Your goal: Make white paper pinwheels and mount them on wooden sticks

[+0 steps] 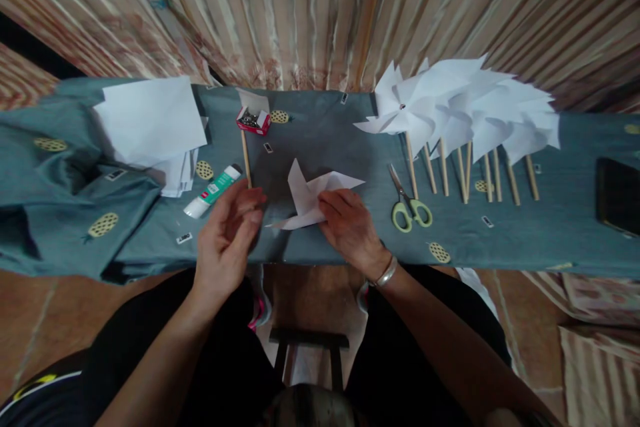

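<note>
My right hand (349,223) grips a white paper pinwheel (306,202) near its middle, the fingers closed on the folded paper just above the table. To the left, my left hand (229,235) is raised with its fingers loosely apart and nothing seen in it. Beyond its fingertips lies a wooden stick (247,159), its far end by a small red box (254,121) of metal pins with the lid up. A glue stick (214,191) with a green label lies just left of that hand. Green-handled scissors (407,203) lie to the right of the pinwheel.
Several finished pinwheels (465,103) on wooden sticks overlap at the back right. A stack of white paper sheets (153,120) lies at the left. A dark phone-like object (619,193) rests at the far right of the green tablecloth (320,140). A pleated curtain (310,20) hangs behind.
</note>
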A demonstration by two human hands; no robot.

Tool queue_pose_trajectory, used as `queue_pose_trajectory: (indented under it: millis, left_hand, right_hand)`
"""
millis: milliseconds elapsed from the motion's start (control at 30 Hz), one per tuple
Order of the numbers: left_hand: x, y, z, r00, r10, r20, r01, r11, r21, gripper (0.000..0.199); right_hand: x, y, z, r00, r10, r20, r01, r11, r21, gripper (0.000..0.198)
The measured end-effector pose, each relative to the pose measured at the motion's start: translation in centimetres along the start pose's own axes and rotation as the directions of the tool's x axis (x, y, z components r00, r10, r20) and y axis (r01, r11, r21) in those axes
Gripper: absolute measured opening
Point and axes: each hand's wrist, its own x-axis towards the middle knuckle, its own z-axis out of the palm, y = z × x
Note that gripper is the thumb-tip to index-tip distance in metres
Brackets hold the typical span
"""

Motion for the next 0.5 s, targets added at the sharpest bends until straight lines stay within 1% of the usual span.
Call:
queue_pose_trajectory:
  millis: [33, 67, 100, 133, 200, 233, 300, 400, 500]
  left_hand:
    - [-0.1, -0.1, 0.0, 0.992, -0.129, 0.003, 0.128, 0.981, -0.145, 0.049]
    - [-0.2, -0.2, 0.2, 0.97, -0.239, 0.037, 0.24, 0.934, -0.265, 0.049]
    - [-0.3, -0.3, 0.5, 0.94, -0.326, 0.095, 0.338, 0.87, -0.36, 0.049]
    - [-0.4, -0.4, 0.9, 0.903, -0.393, 0.174, 0.428, 0.793, -0.433, 0.049]
    - [-0.4, -0.3, 1.9, 0.832, -0.466, 0.301, 0.554, 0.659, -0.509, 0.047]
    - [-0.4, -0.2, 2.5, 0.807, -0.485, 0.337, 0.588, 0.61, -0.531, 0.046]
    - [-0.1, 0.0, 3.5, 0.783, -0.493, 0.38, 0.619, 0.549, -0.562, 0.047]
    - [0.5, 0.4, 4.5, 0.778, -0.466, 0.422, 0.627, 0.531, -0.57, 0.055]
    - [1.2, 0.6, 4.8, 0.775, -0.459, 0.434, 0.631, 0.526, -0.569, 0.058]
  right_hand:
    - [0.0, 0.1, 0.1, 1.0, -0.001, -0.007, 0.001, 1.0, 0.015, 0.018]
    - [0.0, 0.2, 0.1, 1.0, -0.001, -0.014, 0.001, 0.999, 0.032, 0.019]
    - [-0.1, 0.4, 0.2, 1.0, -0.001, -0.022, 0.002, 0.999, 0.049, 0.02]
    - [-0.1, 0.5, 0.2, 1.0, -0.001, -0.03, 0.003, 0.998, 0.063, 0.02]
    - [-0.1, 0.6, 0.1, 0.999, -0.002, -0.048, 0.006, 0.996, 0.088, 0.021]
    - [0.0, 0.7, 0.1, 0.998, -0.001, -0.055, 0.007, 0.995, 0.1, 0.022]
    - [0.0, 0.7, 0.0, 0.998, 0.007, -0.065, 0.001, 0.993, 0.12, 0.023]
    - [0.0, 0.7, 0.0, 0.997, 0.022, -0.072, -0.012, 0.99, 0.138, 0.024]
    - [0.0, 0.7, -0.1, 0.997, 0.008, -0.078, 0.003, 0.991, 0.136, 0.024]
